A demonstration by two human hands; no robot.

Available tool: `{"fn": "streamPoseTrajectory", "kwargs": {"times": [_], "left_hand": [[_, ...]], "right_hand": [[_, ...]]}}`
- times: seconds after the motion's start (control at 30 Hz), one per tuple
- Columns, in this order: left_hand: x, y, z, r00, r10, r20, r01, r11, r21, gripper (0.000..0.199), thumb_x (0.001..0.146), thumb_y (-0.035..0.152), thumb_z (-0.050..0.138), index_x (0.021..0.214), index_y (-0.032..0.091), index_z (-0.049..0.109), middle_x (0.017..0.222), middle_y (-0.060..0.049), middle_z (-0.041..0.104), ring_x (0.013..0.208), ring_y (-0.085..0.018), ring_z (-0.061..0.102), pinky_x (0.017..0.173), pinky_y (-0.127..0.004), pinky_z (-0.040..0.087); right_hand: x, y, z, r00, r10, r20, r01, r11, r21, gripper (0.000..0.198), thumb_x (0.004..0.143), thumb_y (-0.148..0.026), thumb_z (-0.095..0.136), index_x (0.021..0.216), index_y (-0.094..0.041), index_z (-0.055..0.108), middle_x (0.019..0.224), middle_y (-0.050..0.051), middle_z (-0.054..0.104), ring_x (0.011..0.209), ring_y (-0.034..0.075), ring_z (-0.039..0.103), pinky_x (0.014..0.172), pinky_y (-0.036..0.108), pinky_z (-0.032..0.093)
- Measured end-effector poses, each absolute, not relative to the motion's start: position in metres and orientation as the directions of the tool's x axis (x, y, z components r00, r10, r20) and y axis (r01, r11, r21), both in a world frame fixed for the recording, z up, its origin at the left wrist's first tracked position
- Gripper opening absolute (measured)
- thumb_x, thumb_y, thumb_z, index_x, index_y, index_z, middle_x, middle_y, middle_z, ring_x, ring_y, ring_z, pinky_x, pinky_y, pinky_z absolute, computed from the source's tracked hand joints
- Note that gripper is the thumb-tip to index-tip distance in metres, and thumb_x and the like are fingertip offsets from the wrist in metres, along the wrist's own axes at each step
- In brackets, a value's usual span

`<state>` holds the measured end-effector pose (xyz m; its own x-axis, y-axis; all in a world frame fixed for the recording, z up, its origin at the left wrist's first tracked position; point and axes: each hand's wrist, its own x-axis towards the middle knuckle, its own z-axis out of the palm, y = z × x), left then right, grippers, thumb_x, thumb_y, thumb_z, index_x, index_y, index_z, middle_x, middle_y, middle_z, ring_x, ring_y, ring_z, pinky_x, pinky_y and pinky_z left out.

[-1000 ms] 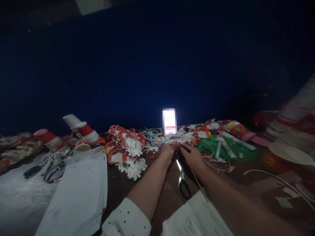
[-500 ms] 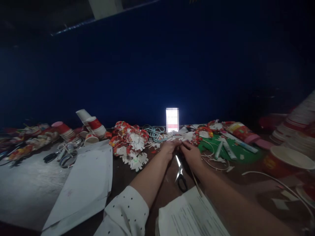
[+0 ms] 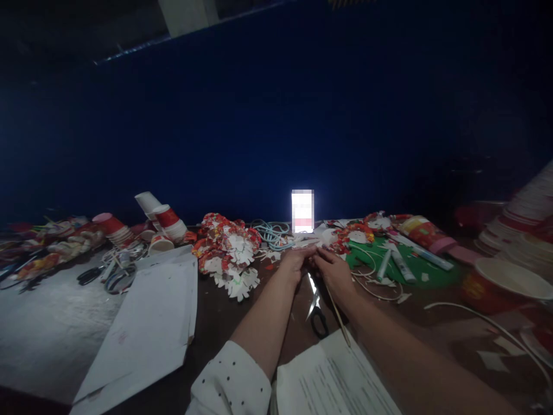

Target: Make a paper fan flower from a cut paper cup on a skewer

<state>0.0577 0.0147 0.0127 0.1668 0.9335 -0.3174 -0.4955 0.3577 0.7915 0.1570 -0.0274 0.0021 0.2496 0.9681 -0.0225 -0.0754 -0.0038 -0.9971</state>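
My left hand (image 3: pixel 294 262) and my right hand (image 3: pixel 334 271) meet at the middle of the table, fingertips pinched together. What lies between the fingertips is too small and dark to make out. A thin tan cord (image 3: pixel 338 311) trails from under my right hand to a printed sheet of paper (image 3: pixel 332 377) close to me. Scissors (image 3: pixel 317 317) with black handles lie partly spread just below both hands. A brightly lit screen (image 3: pixel 302 211) stands upright beyond the fingers.
Red-and-white paper cut-outs (image 3: pixel 227 248) and a light blue cord bundle (image 3: pixel 272 233) lie left of centre. White sheets (image 3: pixel 147 323) and paper cups (image 3: pixel 168 219) are farther left. Marker-like tubes (image 3: pixel 401 265) rest on a green sheet (image 3: pixel 440 279); a large cup (image 3: pixel 488 285) stands right.
My right hand has shifted slightly left, and the tan cord's upper end has moved left with it. The fingertips stay together; the scissors lie in nearly the same place.
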Motion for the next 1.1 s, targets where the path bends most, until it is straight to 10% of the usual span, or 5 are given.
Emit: {"fn": "streamPoseTrajectory", "kwargs": {"times": [1.1], "left_hand": [[0.058, 0.005, 0.018, 0.053, 0.94, -0.337, -0.36, 0.332, 0.872, 0.027, 0.067, 0.017, 0.086, 0.091, 0.013, 0.073, 0.066, 0.0, 0.067, 0.047, -0.007, 0.056, 0.045, -0.018, 0.04]], "right_hand": [[0.159, -0.029, 0.011, 0.286, 0.951, -0.119, -0.163, -0.074, -0.984, 0.043, 0.068, -0.026, 0.067, 0.105, -0.008, 0.078, 0.051, -0.003, 0.059, 0.042, 0.01, 0.044, 0.041, 0.023, 0.036]]}}
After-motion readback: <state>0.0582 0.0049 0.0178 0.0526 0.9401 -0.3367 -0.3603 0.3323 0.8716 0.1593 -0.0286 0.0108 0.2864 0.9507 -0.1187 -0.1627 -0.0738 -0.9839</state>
